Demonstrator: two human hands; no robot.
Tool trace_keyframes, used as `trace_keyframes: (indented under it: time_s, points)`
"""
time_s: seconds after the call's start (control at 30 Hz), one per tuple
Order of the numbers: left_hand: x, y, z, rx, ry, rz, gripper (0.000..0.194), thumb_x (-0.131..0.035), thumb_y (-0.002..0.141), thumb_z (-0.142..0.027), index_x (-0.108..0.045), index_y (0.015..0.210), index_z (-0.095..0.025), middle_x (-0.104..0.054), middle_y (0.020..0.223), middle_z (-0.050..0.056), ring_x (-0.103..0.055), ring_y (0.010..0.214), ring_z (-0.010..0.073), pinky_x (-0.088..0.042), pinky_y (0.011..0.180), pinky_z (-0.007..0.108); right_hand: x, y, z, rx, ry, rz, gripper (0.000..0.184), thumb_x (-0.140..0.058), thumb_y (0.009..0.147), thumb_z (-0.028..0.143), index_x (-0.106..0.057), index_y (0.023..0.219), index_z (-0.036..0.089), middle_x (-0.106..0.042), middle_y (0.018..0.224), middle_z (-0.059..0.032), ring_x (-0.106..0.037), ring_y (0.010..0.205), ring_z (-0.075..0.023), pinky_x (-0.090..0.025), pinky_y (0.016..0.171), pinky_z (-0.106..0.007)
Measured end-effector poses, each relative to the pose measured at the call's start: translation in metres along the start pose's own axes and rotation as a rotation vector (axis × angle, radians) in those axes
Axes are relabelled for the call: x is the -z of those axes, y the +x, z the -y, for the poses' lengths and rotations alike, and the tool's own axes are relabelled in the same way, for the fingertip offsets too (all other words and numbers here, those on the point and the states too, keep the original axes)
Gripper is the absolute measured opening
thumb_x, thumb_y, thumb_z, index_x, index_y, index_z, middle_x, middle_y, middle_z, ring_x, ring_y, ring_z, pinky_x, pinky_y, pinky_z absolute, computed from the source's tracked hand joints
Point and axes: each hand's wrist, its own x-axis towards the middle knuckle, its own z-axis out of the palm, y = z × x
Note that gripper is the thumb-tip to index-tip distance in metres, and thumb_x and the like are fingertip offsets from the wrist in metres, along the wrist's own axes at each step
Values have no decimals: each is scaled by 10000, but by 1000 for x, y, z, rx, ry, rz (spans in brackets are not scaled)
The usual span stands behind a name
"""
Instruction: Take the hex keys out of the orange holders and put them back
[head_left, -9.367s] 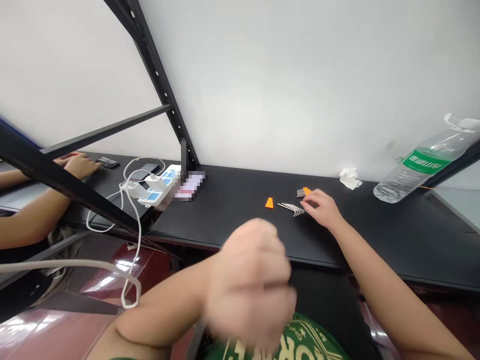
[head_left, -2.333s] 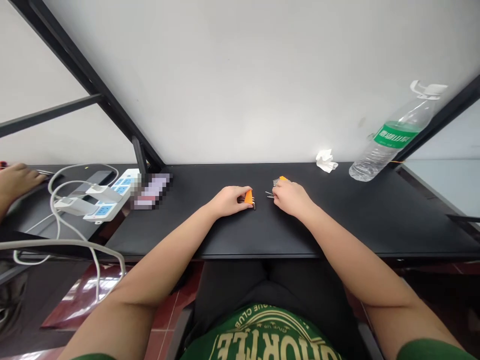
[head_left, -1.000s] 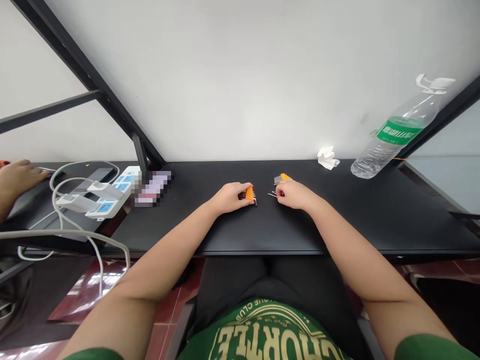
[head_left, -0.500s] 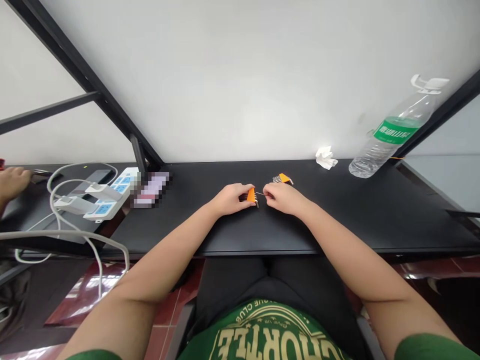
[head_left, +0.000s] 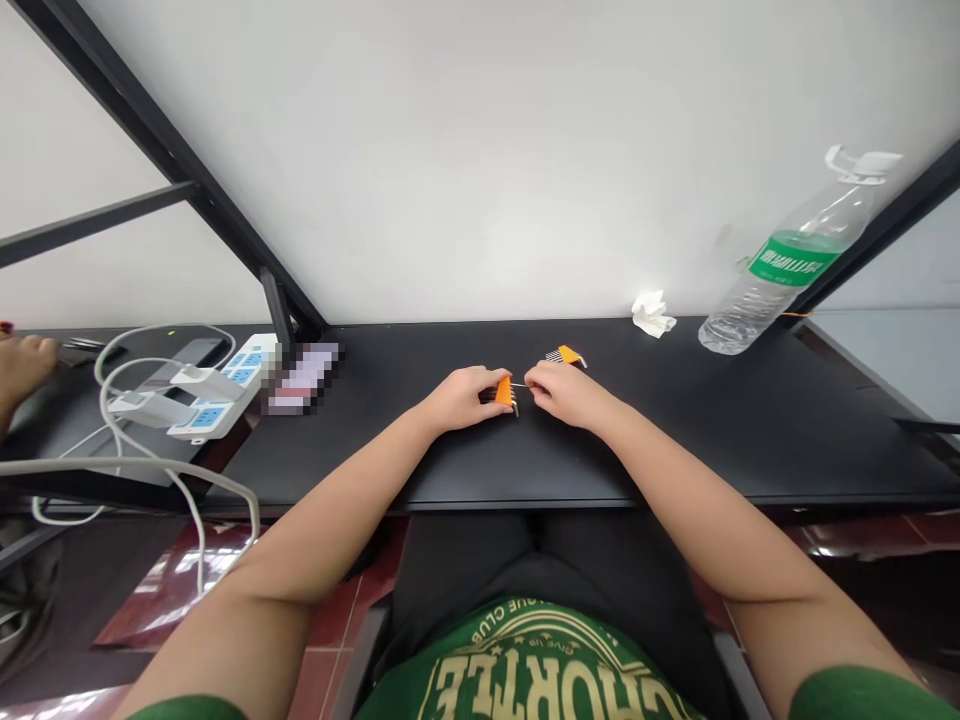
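My left hand (head_left: pixel 459 397) is closed on a small orange holder (head_left: pixel 504 391) with metal hex keys in it, resting on the black table (head_left: pixel 750 420). My right hand (head_left: pixel 564 392) sits just to its right, fingers pinched on a thin metal hex key (head_left: pixel 519 386) whose tip reaches the holder. A second orange holder (head_left: pixel 567 354) with several keys lies on the table just behind my right hand.
A crumpled white tissue (head_left: pixel 651 314) and a tilted plastic water bottle (head_left: pixel 789 268) sit at the back right. A white power strip (head_left: pixel 217 393) with plugs and cables lies at the left past a black frame post (head_left: pixel 279 304). Another person's hand (head_left: pixel 21 362) rests far left.
My right hand has moved left from the loose keys to the holder in my left hand, carrying a thin key with it. My left hand has stayed on the holder.
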Motion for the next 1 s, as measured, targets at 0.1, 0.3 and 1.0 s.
trace_keyframes:
  time_s: [0.1, 0.3, 1.0]
  points:
    - [1, 0, -1, 10, -17, -1, 499, -807, 920, -488, -695, 1345, -250, -752, 985, 37, -696, 888, 209, -535, 832, 313, 1, 0, 0, 0, -12, 7, 173, -521, 1001, 89, -644, 922, 180, -637, 949, -68, -560, 831, -190, -429, 787, -312]
    - [2, 0, -3, -2, -1, 18, 449, -801, 925, -490, -706, 1291, -247, -728, 925, 25, -677, 858, 213, -518, 796, 318, 1, -1, 2, 48, -97, -1, 207, -519, 1042, 99, -712, 1002, 164, -650, 1012, -99, -597, 880, -203, -455, 827, -326]
    - [2, 7, -14, -127, 7, 51, 332, -736, 971, -537, -719, 1030, -211, -690, 860, 47, -622, 855, 232, -480, 808, 355, -10, 3, 22, -43, 377, -46, 259, -562, 824, 61, -541, 1027, 221, -573, 1028, -30, -552, 759, -158, -472, 690, -299]
